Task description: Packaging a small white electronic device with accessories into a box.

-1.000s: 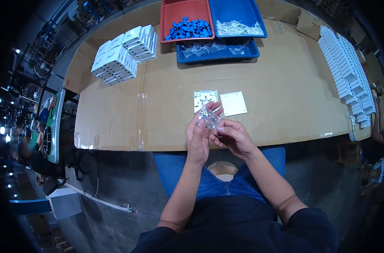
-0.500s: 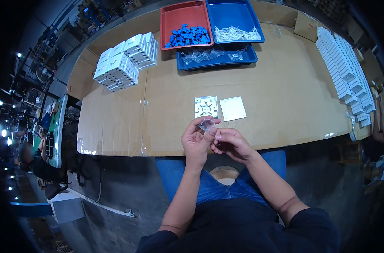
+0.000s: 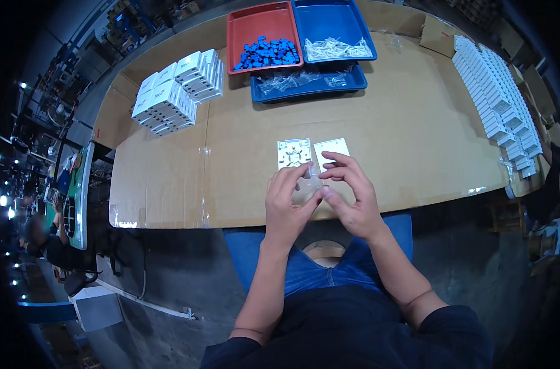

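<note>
My left hand [image 3: 284,206] holds a small clear plastic bag [image 3: 305,186] between its fingers and thumb, above the table's near edge. My right hand [image 3: 361,200] curves round the bag's other side, its thumb against the bag edge beside the left thumb. The bag is see-through, so its outline and any contents are hard to make out. Just beyond my hands lies a white square plastic base [image 3: 293,152] with a moulded inside facing up. To its right is a flat white square cover plate [image 3: 330,147], partly hidden by my right fingers.
At the back, a red tray [image 3: 258,24] holds blue connectors; a blue tray [image 3: 329,21] holds white slender parts. Below them, another blue tray [image 3: 304,93] contains clear bags. White boxes [image 3: 166,101] are stacked left, rows of white units [image 3: 498,104] right. A person [image 3: 52,240] sits far left.
My fingers have spread from a close pinch, and the right hand has risen up and round the bag. The view has shifted slightly.
</note>
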A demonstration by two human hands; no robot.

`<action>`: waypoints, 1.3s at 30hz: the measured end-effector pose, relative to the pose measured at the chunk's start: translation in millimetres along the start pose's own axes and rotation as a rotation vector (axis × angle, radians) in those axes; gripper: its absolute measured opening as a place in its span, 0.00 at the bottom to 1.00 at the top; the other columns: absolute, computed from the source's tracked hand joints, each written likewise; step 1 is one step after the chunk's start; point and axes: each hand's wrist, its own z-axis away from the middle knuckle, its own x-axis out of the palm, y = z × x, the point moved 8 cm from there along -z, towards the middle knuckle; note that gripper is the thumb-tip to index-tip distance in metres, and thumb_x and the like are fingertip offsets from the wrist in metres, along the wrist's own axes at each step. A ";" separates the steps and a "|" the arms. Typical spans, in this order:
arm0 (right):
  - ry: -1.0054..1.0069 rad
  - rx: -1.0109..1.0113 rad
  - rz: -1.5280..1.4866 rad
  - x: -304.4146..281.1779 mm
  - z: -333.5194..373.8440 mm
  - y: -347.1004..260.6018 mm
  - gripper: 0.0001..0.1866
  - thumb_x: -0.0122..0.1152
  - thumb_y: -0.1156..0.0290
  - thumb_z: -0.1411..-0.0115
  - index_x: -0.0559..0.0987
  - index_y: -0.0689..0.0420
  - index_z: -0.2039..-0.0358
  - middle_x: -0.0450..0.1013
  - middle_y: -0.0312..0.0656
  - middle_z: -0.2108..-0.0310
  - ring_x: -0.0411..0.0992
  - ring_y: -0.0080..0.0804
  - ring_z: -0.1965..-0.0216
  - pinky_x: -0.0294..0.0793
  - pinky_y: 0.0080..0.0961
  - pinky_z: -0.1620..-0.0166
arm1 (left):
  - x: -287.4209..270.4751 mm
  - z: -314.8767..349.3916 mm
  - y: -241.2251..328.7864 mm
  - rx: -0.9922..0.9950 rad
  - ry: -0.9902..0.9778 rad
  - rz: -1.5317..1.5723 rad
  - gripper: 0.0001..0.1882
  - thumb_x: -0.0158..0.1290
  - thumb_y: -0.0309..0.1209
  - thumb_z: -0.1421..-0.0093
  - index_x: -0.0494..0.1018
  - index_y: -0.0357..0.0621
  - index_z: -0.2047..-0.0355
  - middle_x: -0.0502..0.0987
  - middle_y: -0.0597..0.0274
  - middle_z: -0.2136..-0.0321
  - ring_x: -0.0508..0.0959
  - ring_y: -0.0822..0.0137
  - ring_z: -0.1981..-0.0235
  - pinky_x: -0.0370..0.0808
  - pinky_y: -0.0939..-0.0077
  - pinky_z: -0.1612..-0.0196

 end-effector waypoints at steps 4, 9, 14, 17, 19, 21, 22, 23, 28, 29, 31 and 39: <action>-0.063 0.101 0.012 6.9 3.8 18.3 0.06 0.64 0.75 0.35 0.83 0.64 0.60 0.74 0.47 0.42 0.76 0.36 0.45 0.75 0.32 0.44 | 10.1 2.9 10.3 0.066 -0.005 -0.001 0.28 0.69 0.27 0.50 0.79 0.42 0.47 0.81 0.58 0.57 0.78 0.58 0.56 0.73 0.65 0.52; -0.121 0.221 -0.107 7.1 11.1 34.9 0.06 0.64 0.76 0.35 0.83 0.65 0.61 0.75 0.46 0.43 0.76 0.35 0.45 0.76 0.30 0.44 | 11.4 8.4 12.5 0.144 -0.055 -0.118 0.29 0.68 0.28 0.52 0.80 0.45 0.46 0.82 0.61 0.55 0.78 0.59 0.53 0.70 0.63 0.47; -0.130 0.196 -0.239 9.5 10.8 31.1 0.08 0.64 0.76 0.34 0.85 0.64 0.57 0.73 0.47 0.39 0.75 0.33 0.43 0.75 0.29 0.43 | 9.8 8.5 14.4 0.181 -0.127 -0.132 0.24 0.68 0.31 0.50 0.83 0.47 0.50 0.84 0.62 0.55 0.78 0.59 0.50 0.68 0.62 0.43; -0.182 0.166 -0.314 8.7 10.8 35.0 0.11 0.59 0.73 0.30 0.85 0.64 0.54 0.72 0.47 0.36 0.74 0.33 0.41 0.75 0.28 0.41 | 8.2 5.7 19.0 0.155 -0.119 -0.065 0.21 0.69 0.31 0.48 0.83 0.46 0.52 0.83 0.61 0.57 0.79 0.58 0.53 0.69 0.61 0.43; -0.199 0.184 -0.383 5.7 8.1 34.8 0.16 0.54 0.66 0.25 0.85 0.65 0.55 0.71 0.47 0.36 0.73 0.35 0.39 0.74 0.31 0.40 | 12.1 7.2 11.6 0.048 -0.141 0.060 0.19 0.68 0.31 0.45 0.83 0.45 0.52 0.83 0.62 0.59 0.80 0.61 0.56 0.72 0.64 0.46; -0.230 0.210 -0.386 2.1 6.2 35.9 0.19 0.52 0.62 0.24 0.85 0.66 0.56 0.71 0.47 0.36 0.73 0.36 0.39 0.74 0.33 0.40 | 14.8 11.2 2.2 -0.061 -0.167 0.187 0.17 0.68 0.31 0.42 0.84 0.44 0.52 0.84 0.62 0.61 0.81 0.64 0.59 0.74 0.67 0.50; -0.261 0.233 -0.386 3.0 6.6 35.7 0.23 0.51 0.59 0.23 0.85 0.66 0.57 0.71 0.48 0.36 0.73 0.37 0.39 0.74 0.34 0.39 | 18.7 14.1 -6.9 -0.163 -0.197 0.337 0.15 0.66 0.32 0.39 0.84 0.42 0.52 0.84 0.63 0.61 0.80 0.68 0.60 0.75 0.70 0.53; -0.261 0.232 -0.386 2.3 5.6 32.3 0.23 0.51 0.59 0.23 0.85 0.66 0.57 0.71 0.48 0.36 0.73 0.37 0.39 0.74 0.34 0.39 | 24.1 16.3 -15.7 -0.262 -0.225 0.487 0.14 0.65 0.32 0.36 0.84 0.40 0.53 0.84 0.65 0.62 0.80 0.72 0.62 0.76 0.74 0.55; -0.398 0.172 -0.262 5.9 8.4 36.6 0.26 0.51 0.52 0.24 0.85 0.64 0.57 0.72 0.50 0.37 0.72 0.42 0.38 0.71 0.37 0.37 | 48.5 33.8 -36.1 -0.473 -0.356 0.725 0.15 0.61 0.32 0.31 0.81 0.37 0.48 0.83 0.65 0.62 0.78 0.78 0.61 0.75 0.81 0.56; -0.394 0.167 -0.256 5.8 9.4 39.3 0.26 0.51 0.52 0.24 0.85 0.64 0.57 0.72 0.50 0.37 0.72 0.42 0.38 0.71 0.37 0.37 | 53.2 39.0 -38.7 -0.536 -0.374 0.815 0.15 0.60 0.32 0.30 0.80 0.36 0.47 0.83 0.65 0.62 0.78 0.78 0.61 0.75 0.82 0.56; -0.539 0.105 -0.134 14.6 14.1 38.9 0.27 0.51 0.50 0.24 0.85 0.64 0.57 0.72 0.51 0.37 0.71 0.42 0.39 0.70 0.37 0.37 | 56.1 37.6 -38.2 -0.506 -0.399 0.849 0.16 0.59 0.31 0.29 0.79 0.35 0.45 0.83 0.64 0.62 0.79 0.78 0.60 0.75 0.84 0.56; -0.701 0.232 0.018 11.1 3.7 47.3 0.28 0.50 0.51 0.24 0.83 0.67 0.57 0.73 0.52 0.39 0.73 0.44 0.42 0.71 0.34 0.39 | 77.4 40.6 -58.9 -0.593 -0.487 0.905 0.19 0.55 0.36 0.26 0.78 0.31 0.46 0.84 0.58 0.60 0.83 0.71 0.62 0.81 0.77 0.56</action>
